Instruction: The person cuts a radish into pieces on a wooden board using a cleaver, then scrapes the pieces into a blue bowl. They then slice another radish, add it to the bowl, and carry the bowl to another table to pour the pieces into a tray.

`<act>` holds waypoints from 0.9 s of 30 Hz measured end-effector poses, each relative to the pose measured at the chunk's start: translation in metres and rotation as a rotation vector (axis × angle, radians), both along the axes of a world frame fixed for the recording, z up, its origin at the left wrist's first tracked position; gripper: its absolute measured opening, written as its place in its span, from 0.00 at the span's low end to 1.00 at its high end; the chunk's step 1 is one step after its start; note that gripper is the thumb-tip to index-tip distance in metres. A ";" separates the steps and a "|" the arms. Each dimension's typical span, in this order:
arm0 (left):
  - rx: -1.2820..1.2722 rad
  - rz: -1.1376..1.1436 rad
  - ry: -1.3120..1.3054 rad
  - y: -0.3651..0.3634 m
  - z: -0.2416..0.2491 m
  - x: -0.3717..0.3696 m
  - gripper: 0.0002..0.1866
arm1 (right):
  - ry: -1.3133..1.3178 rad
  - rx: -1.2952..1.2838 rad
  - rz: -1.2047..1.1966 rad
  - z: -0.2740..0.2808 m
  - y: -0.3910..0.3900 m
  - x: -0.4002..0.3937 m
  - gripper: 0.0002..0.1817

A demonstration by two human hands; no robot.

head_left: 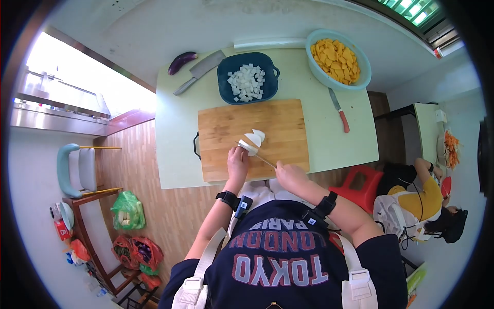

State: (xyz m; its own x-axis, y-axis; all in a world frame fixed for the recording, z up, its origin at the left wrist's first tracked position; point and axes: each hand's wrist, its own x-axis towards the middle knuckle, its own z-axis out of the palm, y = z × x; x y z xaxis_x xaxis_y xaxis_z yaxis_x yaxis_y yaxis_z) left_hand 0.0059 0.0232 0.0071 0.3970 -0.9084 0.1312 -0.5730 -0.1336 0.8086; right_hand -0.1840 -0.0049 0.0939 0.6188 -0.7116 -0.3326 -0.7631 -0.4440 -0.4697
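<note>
Left hand (237,160) presses a white vegetable piece (249,147) down on the wooden cutting board (226,129). Right hand (289,174) grips a knife (256,154), blade across that piece. Two cut wedges (255,137) lie just beyond. Dark bowl (224,67) of white cubes sits behind the board.

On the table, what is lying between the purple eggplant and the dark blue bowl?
In the head view, a cleaver lies between the eggplant and the dark blue bowl.
</note>
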 end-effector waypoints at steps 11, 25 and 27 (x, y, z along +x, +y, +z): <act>0.047 0.017 0.058 -0.003 0.002 0.001 0.05 | 0.072 0.017 0.027 0.014 -0.004 0.004 0.08; 0.031 -0.010 0.001 -0.007 0.011 0.005 0.04 | -0.024 0.133 0.039 -0.029 -0.035 0.041 0.07; 0.060 -0.030 0.010 -0.006 0.010 0.006 0.04 | -0.053 0.115 0.056 -0.047 -0.034 0.041 0.08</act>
State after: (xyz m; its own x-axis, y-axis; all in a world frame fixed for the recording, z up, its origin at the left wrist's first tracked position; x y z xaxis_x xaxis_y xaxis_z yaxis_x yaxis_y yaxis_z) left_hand 0.0120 0.0172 0.0172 0.3708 -0.9259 0.0726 -0.5695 -0.1650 0.8052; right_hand -0.1429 -0.0388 0.0473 0.6757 -0.6342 -0.3757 -0.7110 -0.4263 -0.5592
